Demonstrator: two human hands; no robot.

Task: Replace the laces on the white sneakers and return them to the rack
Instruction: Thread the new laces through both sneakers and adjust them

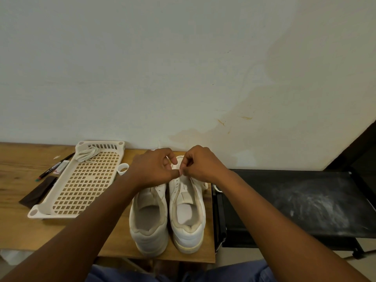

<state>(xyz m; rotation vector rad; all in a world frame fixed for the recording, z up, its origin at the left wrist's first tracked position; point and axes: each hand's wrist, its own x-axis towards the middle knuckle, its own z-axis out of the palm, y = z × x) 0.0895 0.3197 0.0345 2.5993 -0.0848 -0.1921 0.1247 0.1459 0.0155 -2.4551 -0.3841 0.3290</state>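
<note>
At the centre of the frame, both hands meet over the right sneaker (pixel 188 202), which stands on the bench (pixel 18 159) beside its mate (pixel 149 216), toes to the wall. The right hand (pixel 200 164) and left hand (pixel 154 169) each hold a pinching grip on what looks like a lace end at the eyelets — long axis running up the frame. Smooth white leather, padded collars. A bundled lace (pixel 87 154) lies in the perforated plastic tray (pixel 81 186), upper left.

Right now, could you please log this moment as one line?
both hands pinch white lace | right white leather sneaker | lacing unfinished | cream perforated plastic tray left
</note>
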